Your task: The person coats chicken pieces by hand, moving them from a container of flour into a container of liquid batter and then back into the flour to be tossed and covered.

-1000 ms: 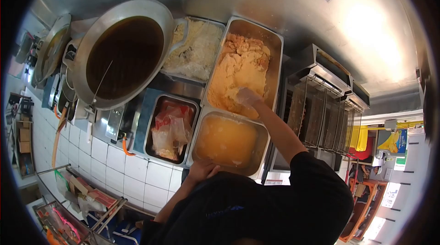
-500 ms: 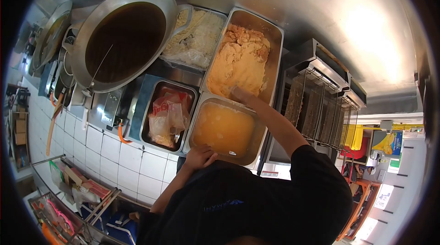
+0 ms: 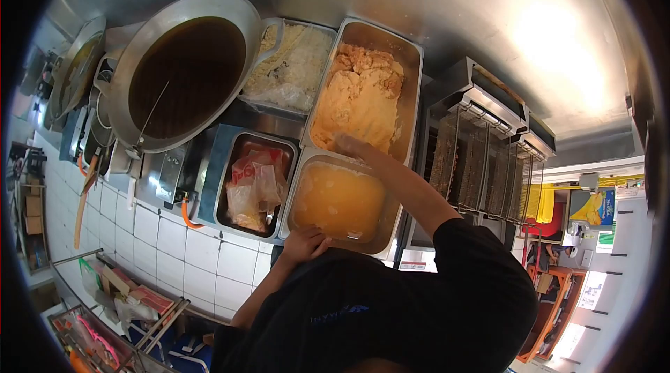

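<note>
My right hand (image 3: 354, 146) is at the near end of a deep metal tray (image 3: 413, 87) of orange-tan flour-like mix (image 3: 356, 108). Its fingertips touch the mix or hover just over it, and their shape is too blurred to make out. Just below, another metal tray (image 3: 391, 230) holds orange-yellow liquid (image 3: 338, 198). At that tray's near left corner rests my left hand (image 3: 305, 244), its fingers curled at the rim. A darker tray (image 3: 225, 217) with plastic bags (image 3: 255, 188) stands left of the liquid.
A large wok (image 3: 234, 6) of dark oil with a thin metal rod stands at upper left. Behind the trays is a container of pale crumbs (image 3: 289, 69) under plastic. Fryer baskets (image 3: 478, 163) hang at right. Tiled floor (image 3: 199, 258) shows at lower left.
The camera view has shifted slightly, with the trays and wok lower in the frame. My right hand has moved a little left along the near end of the mix. My left hand stays at the rim.
</note>
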Available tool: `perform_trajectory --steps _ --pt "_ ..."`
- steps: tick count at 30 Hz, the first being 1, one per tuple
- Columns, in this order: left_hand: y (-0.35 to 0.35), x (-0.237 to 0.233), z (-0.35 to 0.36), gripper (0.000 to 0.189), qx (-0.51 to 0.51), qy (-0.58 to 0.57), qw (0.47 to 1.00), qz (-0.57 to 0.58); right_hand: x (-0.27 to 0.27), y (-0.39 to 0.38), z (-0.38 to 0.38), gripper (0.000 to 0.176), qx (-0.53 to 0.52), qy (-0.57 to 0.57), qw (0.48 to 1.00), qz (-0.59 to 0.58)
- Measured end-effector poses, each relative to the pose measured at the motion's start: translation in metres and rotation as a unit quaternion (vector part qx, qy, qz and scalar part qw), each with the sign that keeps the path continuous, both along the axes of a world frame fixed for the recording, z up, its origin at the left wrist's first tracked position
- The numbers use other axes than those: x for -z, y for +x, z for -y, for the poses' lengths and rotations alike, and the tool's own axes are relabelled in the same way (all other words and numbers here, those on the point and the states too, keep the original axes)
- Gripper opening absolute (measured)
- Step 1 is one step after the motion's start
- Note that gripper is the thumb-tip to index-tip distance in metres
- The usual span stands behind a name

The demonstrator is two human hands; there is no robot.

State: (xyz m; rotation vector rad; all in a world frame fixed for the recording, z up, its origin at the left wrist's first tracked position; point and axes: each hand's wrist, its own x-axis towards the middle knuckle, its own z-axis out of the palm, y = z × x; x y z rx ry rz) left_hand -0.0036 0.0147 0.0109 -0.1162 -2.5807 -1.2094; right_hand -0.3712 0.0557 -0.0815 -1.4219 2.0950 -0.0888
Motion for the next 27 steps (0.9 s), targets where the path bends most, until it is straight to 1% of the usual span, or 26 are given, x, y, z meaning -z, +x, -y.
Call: perform_trajectory --steps 2,3,6,8,9,10,11,12,15,16,18,19,20,21,22,24,25,26,27 --pt "0.002 0.002 0.000 0.024 0.002 0.006 1.000 -0.004 0.001 -0.004 -0.013 0.013 0.002 0.014 1.000 0.000" --pt "0.002 0.003 0.001 0.024 0.002 0.002 1.000 -0.016 0.000 -0.009 -0.016 0.015 -0.002 0.014 1.000 -0.022" --pt "0.001 0.006 -0.001 0.023 -0.002 0.006 0.999 -0.033 0.000 -0.036 -0.019 0.020 -0.029 0.000 0.988 -0.152" --pt "0.002 0.005 -0.001 0.021 -0.008 0.017 0.999 -0.026 -0.003 -0.066 -0.014 0.024 -0.080 -0.014 0.963 -0.256" --pt "0.004 0.004 -0.001 0.021 -0.002 0.015 1.000 -0.015 -0.005 -0.078 -0.010 0.026 -0.106 -0.011 0.951 -0.289" --pt "0.004 0.004 -0.001 0.021 0.005 0.012 1.000 -0.005 -0.011 -0.083 -0.003 0.017 -0.130 0.029 0.941 -0.311" --pt "0.002 0.003 0.002 0.022 0.013 0.007 1.000 0.003 -0.017 -0.088 0.006 0.012 -0.153 0.067 0.928 -0.333" --pt "0.001 0.003 0.002 0.022 0.008 0.006 1.000 -0.004 -0.021 -0.090 0.013 0.016 -0.173 0.104 0.912 -0.356" --pt "0.000 0.001 0.001 0.022 -0.006 -0.001 1.000 -0.020 0.002 -0.066 0.044 0.018 -0.143 0.076 0.895 -0.415" --pt "0.000 0.000 0.001 0.022 -0.010 -0.003 1.000 -0.019 0.023 -0.056 0.051 0.021 0.010 -0.056 0.940 -0.336" --pt "0.001 -0.003 -0.001 0.022 -0.012 -0.001 1.000 -0.006 0.094 -0.051 0.041 0.027 0.008 -0.139 0.942 -0.305" --pt "0.002 -0.005 0.000 0.022 -0.009 0.002 1.000 0.004 0.136 -0.053 0.031 0.027 -0.146 -0.090 0.916 -0.361" --pt "0.000 -0.005 0.002 0.023 -0.008 0.002 1.000 0.011 0.156 -0.054 0.026 0.028 -0.297 -0.041 0.862 -0.409" --pt "0.000 -0.004 0.002 0.023 -0.007 -0.002 1.000 0.004 0.137 -0.043 0.025 0.026 -0.247 -0.023 0.897 -0.366" --pt "0.001 -0.004 0.002 0.023 -0.007 -0.006 1.000 -0.002 0.097 -0.025 0.026 0.025 -0.196 -0.006 0.926 -0.322" --pt "0.001 -0.002 0.001 0.024 -0.014 -0.007 1.000 -0.019 0.062 -0.015 0.026 0.024 -0.134 -0.012 0.932 -0.335" --pt "0.001 -0.001 -0.001 0.024 -0.016 -0.004 0.999 -0.028 0.056 -0.015 0.018 0.023 -0.119 -0.035 0.912 -0.392" --pt "0.000 0.001 0.000 0.024 -0.019 -0.002 0.999 -0.039 0.049 -0.021 0.016 0.023 -0.132 -0.020 0.909 -0.394" --pt "0.000 0.001 0.001 0.024 -0.016 -0.005 1.000 -0.025 0.039 -0.026 0.015 0.023 -0.145 -0.005 0.907 -0.395"
